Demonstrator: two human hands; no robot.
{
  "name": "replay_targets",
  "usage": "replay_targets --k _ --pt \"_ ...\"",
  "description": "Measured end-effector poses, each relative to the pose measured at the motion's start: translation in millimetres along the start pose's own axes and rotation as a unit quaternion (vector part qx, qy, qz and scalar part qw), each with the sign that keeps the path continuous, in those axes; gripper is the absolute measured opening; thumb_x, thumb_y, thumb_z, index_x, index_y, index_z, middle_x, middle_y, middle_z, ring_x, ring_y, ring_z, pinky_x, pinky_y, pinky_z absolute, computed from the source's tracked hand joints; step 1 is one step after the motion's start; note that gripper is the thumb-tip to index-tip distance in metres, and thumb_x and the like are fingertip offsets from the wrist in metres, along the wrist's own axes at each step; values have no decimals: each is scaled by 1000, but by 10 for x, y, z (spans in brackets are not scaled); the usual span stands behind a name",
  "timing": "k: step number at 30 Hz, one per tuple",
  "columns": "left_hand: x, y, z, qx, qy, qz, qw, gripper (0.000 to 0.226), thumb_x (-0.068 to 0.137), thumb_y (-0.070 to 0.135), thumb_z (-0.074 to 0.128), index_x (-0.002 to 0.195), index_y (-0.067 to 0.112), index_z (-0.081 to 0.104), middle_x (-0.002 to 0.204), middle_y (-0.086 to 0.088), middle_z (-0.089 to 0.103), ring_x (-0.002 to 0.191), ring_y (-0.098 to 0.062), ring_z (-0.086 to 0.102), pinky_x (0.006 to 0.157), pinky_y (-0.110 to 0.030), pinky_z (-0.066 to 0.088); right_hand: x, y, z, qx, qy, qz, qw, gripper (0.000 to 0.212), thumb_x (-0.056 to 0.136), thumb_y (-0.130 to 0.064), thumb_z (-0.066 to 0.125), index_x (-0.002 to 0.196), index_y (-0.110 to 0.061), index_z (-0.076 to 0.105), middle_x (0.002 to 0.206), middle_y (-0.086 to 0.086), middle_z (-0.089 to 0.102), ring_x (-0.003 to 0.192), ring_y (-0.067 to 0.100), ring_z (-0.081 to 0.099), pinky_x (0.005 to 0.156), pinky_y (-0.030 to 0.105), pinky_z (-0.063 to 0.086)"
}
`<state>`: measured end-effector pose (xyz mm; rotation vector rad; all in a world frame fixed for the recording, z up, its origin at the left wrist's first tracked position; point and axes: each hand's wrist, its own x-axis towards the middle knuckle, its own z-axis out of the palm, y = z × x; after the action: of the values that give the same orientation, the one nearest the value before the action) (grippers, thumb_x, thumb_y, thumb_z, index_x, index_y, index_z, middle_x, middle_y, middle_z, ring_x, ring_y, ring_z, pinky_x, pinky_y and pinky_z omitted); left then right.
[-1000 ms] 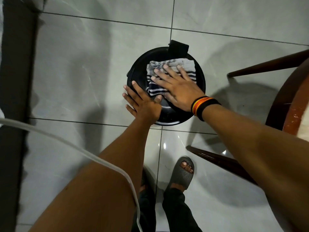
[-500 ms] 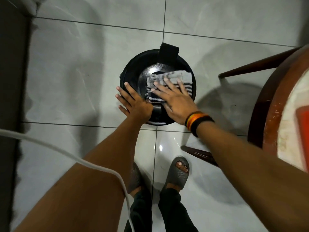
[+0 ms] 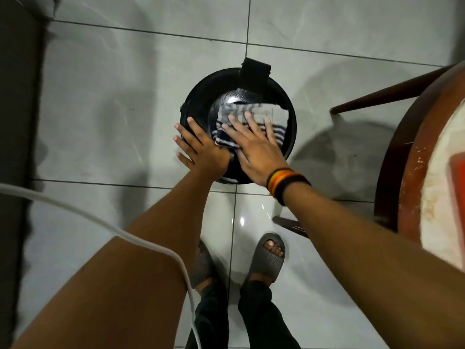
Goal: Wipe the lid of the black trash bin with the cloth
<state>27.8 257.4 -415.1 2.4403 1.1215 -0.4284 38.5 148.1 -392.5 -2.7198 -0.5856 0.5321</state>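
A round black trash bin (image 3: 201, 99) stands on the tiled floor, seen from above, its shiny lid (image 3: 235, 96) shut and a black hinge block (image 3: 255, 71) at its far edge. A striped grey and dark cloth (image 3: 274, 114) lies flat on the lid. My right hand (image 3: 254, 144) presses flat on the cloth with fingers spread, a banded wristband on the wrist. My left hand (image 3: 201, 149) rests flat on the bin's left near rim, fingers apart, holding nothing.
A round wooden table (image 3: 412, 157) with dark legs (image 3: 392, 94) stands close on the right. A white cable (image 3: 100, 222) crosses my left forearm. My feet in grey slippers (image 3: 269, 258) stand just before the bin. A dark strip (image 3: 17, 147) runs down the left.
My right hand and the cloth have slid from the lid's far part towards me and a little right, baring the shiny far part of the lid. My left hand stays on the rim.
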Motion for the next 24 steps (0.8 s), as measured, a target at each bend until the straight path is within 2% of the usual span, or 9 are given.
replay_targets --k 1,3,5,9,12,15,18,21,24 --pt "-2 -15 1 5 -4 6 1000 85 90 68 1 163 24 -4 170 -7 -10 158 -27 -4 126 -48 11 -159 60 10 12 6 7 1000 68 99 -17 47 161 -34 25 172 -8 17 161 21 1 128 55 -6" --pt "15 -73 20 20 -5 47 999 92 94 69 33 163 19 -1 170 -12 -7 158 -32 -2 126 -53 12 -379 209 12 35 31 65 997 66 100 -16 47 160 -36 26 171 -10 18 161 19 2 129 56 -1" --pt "43 -126 39 10 -8 68 998 102 90 67 51 163 15 2 170 -15 -5 157 -36 0 124 -56 13 -365 270 23 66 55 133 987 67 100 -16 47 161 -34 25 172 -9 14 161 20 1 128 58 2" --pt "86 -153 115 9 11 66 998 104 88 68 52 163 16 4 170 -16 -2 157 -37 3 122 -57 15 -149 48 126 124 109 208 964 68 98 -11 44 161 -28 25 173 -4 9 160 27 -4 127 60 3" --pt "83 -141 144 3 23 64 998 104 86 70 52 163 16 6 170 -16 1 157 -37 5 121 -58 17 -355 -181 268 159 121 235 951 73 97 -7 46 163 -28 20 174 -2 3 160 28 -10 128 60 -1" --pt "119 -155 184 -18 21 68 997 106 85 71 53 163 15 7 170 -17 1 157 -39 5 121 -60 15 -639 -586 492 169 111 237 950 78 97 -1 46 163 -26 15 173 -1 1 157 25 -16 127 62 2" --pt "169 -176 225 -28 28 70 997 107 84 68 58 162 14 10 170 -19 4 156 -41 7 120 -62 15 -715 -907 676 176 103 209 956 76 99 -1 51 163 -23 17 173 2 10 158 31 -6 125 66 10" --pt "180 -172 232 -25 35 65 997 106 84 69 57 162 14 11 169 -19 5 156 -40 9 119 -63 17 -755 -832 664 158 101 196 963 74 99 -6 54 162 -25 19 173 -1 12 160 29 2 125 65 13" --pt "180 -177 233 -20 22 65 997 107 84 69 56 163 14 8 170 -19 3 156 -40 8 119 -63 17 -692 -540 504 155 134 269 941 71 101 -15 51 163 -27 19 173 -1 10 160 26 0 127 62 10"
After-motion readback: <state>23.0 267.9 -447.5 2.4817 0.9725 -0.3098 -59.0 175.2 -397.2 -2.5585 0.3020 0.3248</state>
